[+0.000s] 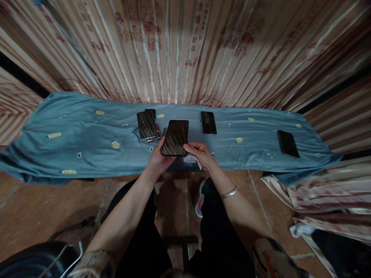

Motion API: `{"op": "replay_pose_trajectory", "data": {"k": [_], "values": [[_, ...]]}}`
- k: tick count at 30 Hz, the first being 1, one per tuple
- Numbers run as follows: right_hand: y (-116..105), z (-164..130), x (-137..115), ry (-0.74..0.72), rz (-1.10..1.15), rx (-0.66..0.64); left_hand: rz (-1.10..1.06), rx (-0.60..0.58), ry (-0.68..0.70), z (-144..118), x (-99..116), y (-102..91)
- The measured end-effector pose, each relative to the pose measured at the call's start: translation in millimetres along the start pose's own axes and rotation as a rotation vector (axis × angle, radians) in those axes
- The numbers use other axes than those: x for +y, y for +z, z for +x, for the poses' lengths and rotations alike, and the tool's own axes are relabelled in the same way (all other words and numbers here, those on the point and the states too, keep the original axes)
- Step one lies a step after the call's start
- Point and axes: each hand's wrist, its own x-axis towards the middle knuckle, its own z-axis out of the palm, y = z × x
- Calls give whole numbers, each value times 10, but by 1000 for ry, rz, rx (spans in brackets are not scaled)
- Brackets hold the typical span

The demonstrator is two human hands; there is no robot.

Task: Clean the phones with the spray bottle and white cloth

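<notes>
On the blue-draped worktop (72, 150) a stack of phones (148, 125) lies left of centre. The left hand (159, 159) closes on the dark phone (175, 137), held above the near edge. The right hand (199, 154) pinches a white cloth (191, 159) under its corner: wiping appears under way, calling for steady support. Two more phones (208, 122) lie rightward.

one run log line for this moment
left hand: holds phone | right hand: on phone, white cloth under | phone stack behind
</notes>
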Motion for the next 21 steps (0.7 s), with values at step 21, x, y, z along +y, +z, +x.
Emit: {"op": "replay_pose_trajectory", "data": {"k": [21], "values": [[-304,-16,-142,-265,-239,67,102,-73,41,-10,26,-34]]}}
